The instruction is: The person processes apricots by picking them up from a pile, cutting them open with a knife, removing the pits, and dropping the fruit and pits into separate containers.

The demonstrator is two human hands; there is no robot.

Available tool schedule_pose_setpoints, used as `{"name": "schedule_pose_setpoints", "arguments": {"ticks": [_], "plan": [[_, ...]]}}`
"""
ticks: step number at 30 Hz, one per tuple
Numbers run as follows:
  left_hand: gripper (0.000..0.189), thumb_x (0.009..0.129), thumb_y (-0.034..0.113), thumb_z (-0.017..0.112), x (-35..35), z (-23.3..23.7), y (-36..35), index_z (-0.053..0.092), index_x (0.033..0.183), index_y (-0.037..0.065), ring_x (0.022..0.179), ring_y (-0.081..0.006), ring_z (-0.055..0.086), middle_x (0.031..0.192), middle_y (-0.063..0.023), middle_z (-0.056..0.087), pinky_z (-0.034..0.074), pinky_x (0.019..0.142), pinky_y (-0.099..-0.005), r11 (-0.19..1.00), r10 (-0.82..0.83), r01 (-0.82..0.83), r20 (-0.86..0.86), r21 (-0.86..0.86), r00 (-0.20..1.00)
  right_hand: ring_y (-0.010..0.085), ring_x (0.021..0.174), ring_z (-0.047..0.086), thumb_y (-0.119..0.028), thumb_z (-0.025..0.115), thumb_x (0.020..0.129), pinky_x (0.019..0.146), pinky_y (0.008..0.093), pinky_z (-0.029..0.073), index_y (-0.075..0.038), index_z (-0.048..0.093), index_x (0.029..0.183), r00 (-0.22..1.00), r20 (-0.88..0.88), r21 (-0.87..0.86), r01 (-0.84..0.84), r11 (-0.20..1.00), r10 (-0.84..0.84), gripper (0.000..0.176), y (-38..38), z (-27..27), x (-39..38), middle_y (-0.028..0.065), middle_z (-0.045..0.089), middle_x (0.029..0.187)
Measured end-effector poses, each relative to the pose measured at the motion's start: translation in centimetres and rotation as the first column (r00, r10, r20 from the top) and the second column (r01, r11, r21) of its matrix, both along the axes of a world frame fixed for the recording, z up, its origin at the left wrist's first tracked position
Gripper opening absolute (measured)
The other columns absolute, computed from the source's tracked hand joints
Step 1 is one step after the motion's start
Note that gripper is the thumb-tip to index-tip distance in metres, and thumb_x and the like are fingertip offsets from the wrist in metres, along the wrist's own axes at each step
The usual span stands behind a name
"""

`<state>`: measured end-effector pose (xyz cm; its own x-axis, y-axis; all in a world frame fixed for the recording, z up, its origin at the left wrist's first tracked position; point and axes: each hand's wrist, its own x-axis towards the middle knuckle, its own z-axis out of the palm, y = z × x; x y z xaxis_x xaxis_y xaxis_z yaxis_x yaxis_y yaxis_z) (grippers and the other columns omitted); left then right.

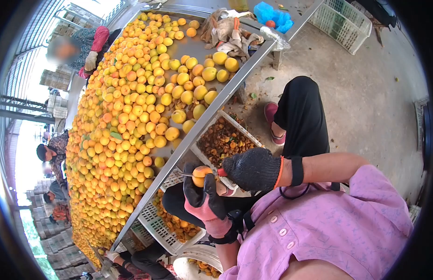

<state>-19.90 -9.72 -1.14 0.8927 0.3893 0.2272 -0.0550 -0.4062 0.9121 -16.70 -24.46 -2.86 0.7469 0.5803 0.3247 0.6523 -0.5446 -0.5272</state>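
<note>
My left hand (207,198), in a pink glove with black fingers, grips a yellow-orange apricot (202,175) between thumb and fingers. In a black knitted glove, my right hand (253,169) is closed round the red handle (221,172) of a thin metal tool. Its shaft runs to the apricot, and a slim metal tip shows on the fruit's far side. Both hands are close together over my lap, beside the metal table edge (179,151). Just beyond them, a white crate (248,129) holds dark pits and scraps.
Apricots (127,107) cover much of the table. Gloves and cloths (230,32) and a blue plastic bag (274,17) lie at its end. Below stand a crate of fruit (155,227) and a white bucket (181,266). Other people (57,151) sit across the table.
</note>
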Motion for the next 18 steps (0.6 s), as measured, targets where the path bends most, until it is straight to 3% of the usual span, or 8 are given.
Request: {"name": "schedule_pose_setpoints", "arguments": {"ticks": [1, 3, 4, 9, 15, 16, 17, 18], "plan": [[0.016, 0.084, 0.012, 0.059, 0.1, 0.0, 0.2, 0.062, 0.093, -0.001, 0.065, -0.0131, 0.054, 0.072, -0.0056, 0.058, 0.041, 0.059, -0.0254, 1.000, 0.000, 0.000, 0.000, 0.000, 1.000, 0.0272, 0.052, 0.059, -0.018, 0.061, 0.071, 0.043, 0.0382, 0.046, -0.005, 0.053, 0.082, 1.000, 0.000, 0.000, 0.000, 1.000, 0.000, 0.019, 0.0, -0.2, 0.1, 0.0106, 0.055, 0.062], [0.016, 0.086, 0.011, 0.057, 0.1, -0.1, 0.7, 0.061, 0.094, -0.003, 0.070, -0.0119, 0.056, 0.077, -0.0070, 0.058, 0.042, 0.061, -0.0227, 0.914, -0.111, 0.062, -0.100, -0.401, 0.989, 0.0276, 0.051, 0.059, -0.019, 0.059, 0.072, 0.042, 0.0385, 0.045, -0.005, 0.053, 0.081, 0.998, 0.055, -0.054, 0.033, 0.998, -0.030, 0.018, 0.1, -0.8, 0.3, 0.0101, 0.055, 0.062], [0.037, 0.084, 0.013, 0.060, 0.3, -0.2, 0.7, 0.054, 0.117, -0.004, 0.084, -0.0143, 0.058, 0.099, -0.0081, 0.061, 0.046, 0.074, -0.0256, 0.947, -0.139, 0.112, -0.070, -0.301, 0.988, 0.0276, 0.051, 0.059, -0.019, 0.059, 0.072, 0.042, 0.0385, 0.045, -0.005, 0.053, 0.081, 0.998, 0.057, -0.056, 0.030, 0.998, -0.027, 0.018, 0.2, -0.8, 0.4, 0.0101, 0.055, 0.062], [0.014, 0.084, -0.001, 0.054, 0.1, 0.8, 0.3, 0.060, 0.097, -0.001, 0.070, -0.0156, 0.058, 0.086, -0.0102, 0.061, 0.044, 0.057, -0.0263, 0.872, -0.126, 0.059, -0.107, -0.486, 0.986, 0.0247, 0.051, 0.060, -0.024, 0.056, 0.078, 0.042, 0.0375, 0.044, -0.005, 0.054, 0.081, 0.994, 0.104, -0.075, -0.016, 0.997, 0.024, 0.019, -0.1, -1.0, 1.5, 0.0085, 0.055, 0.058], [0.042, 0.064, -0.002, 0.072, 0.8, 1.2, 3.4, 0.056, 0.102, 0.005, 0.068, -0.0192, 0.061, 0.087, -0.0126, 0.064, 0.049, 0.059, -0.0299, 0.726, -0.242, 0.111, -0.101, -0.679, 0.965, 0.0264, 0.050, 0.059, -0.023, 0.054, 0.080, 0.043, 0.0382, 0.045, -0.006, 0.054, 0.082, 0.973, 0.215, -0.130, -0.061, 0.990, 0.088, 0.017, 0.7, 0.4, 2.9, 0.0094, 0.057, 0.060], [0.042, 0.064, -0.003, 0.071, 1.0, 1.1, 3.6, 0.056, 0.102, 0.007, 0.068, -0.0195, 0.061, 0.086, -0.0132, 0.064, 0.049, 0.059, -0.0301, 0.915, -0.260, 0.267, 0.065, -0.302, 0.963, 0.0264, 0.050, 0.059, -0.023, 0.054, 0.080, 0.043, 0.0382, 0.045, -0.006, 0.054, 0.082, 0.970, 0.222, -0.132, -0.073, 0.989, 0.101, 0.017, 0.9, 0.8, 3.0, 0.0094, 0.057, 0.060], [0.043, 0.064, -0.005, 0.070, 1.1, 0.8, 4.0, 0.056, 0.102, 0.008, 0.068, -0.0199, 0.061, 0.086, -0.0137, 0.064, 0.049, 0.058, -0.0303, 0.940, -0.333, 0.308, 0.201, 0.145, 0.921, 0.0268, 0.050, 0.059, -0.023, 0.054, 0.080, 0.043, 0.0384, 0.045, -0.006, 0.054, 0.081, 0.965, 0.246, -0.135, -0.060, 0.989, 0.092, 0.017, 1.2, 1.3, 3.2, 0.0096, 0.057, 0.060], [0.037, 0.069, 0.004, 0.068, 1.4, -0.6, 5.0, 0.057, 0.104, 0.003, 0.068, -0.0182, 0.060, 0.085, -0.0123, 0.063, 0.047, 0.058, -0.0293, 0.915, -0.375, 0.279, 0.363, 0.291, 0.853, 0.0271, 0.051, 0.059, -0.023, 0.054, 0.081, 0.043, 0.0386, 0.045, -0.006, 0.054, 0.081, 0.959, 0.270, -0.137, -0.047, 0.990, 0.083, 0.018, 1.5, 1.7, 3.3, 0.0099, 0.057, 0.060]]}}
